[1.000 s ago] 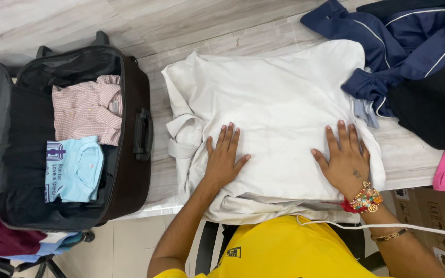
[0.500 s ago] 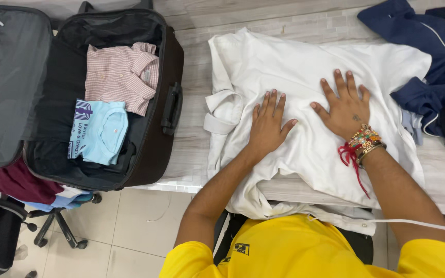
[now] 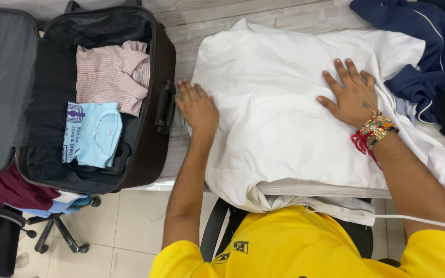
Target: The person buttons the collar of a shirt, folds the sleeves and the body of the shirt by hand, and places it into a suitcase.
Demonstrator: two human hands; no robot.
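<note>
Luggage sits at nine o'clock in the view: an open black soft-sided suitcase (image 3: 163, 62) resting on a pale wood-grain tabletop (image 3: 243, 20), its grey-lined lid (image 3: 1, 87) thrown back to the far left. Packed inside are a folded pink checked shirt (image 3: 112, 77) and, just below it, a folded light blue printed T-shirt (image 3: 92, 135). Under the case, at seven o'clock, a maroon garment (image 3: 11, 188) lies on a wheeled office chair (image 3: 57, 234).

Moving right, the person's left hand (image 3: 197, 107) rests flat, fingers spread and loose, gripping nothing, on the left edge of a large white cotton shirt (image 3: 284, 118), just beside the suitcase handle (image 3: 164, 105). Half a second ago this hand lay near the middle of the cloth, with a loose white cuff sticking out beside it; now the hand is at the edge and the cuff no longer shows, so that side looks tucked under and smoothed, and the fold seems one step further along.

The white shirt fills the centre of the table, its lower hem hanging over the near edge at six o'clock.

At two o'clock, the right hand (image 3: 354, 95), wrist ringed with beaded bracelets and red thread (image 3: 374, 131), presses palm-down, fingers open, on the shirt's right part. Beyond it, a heap of navy blue clothing with white piping (image 3: 418, 46) lies at one o'clock.
</note>
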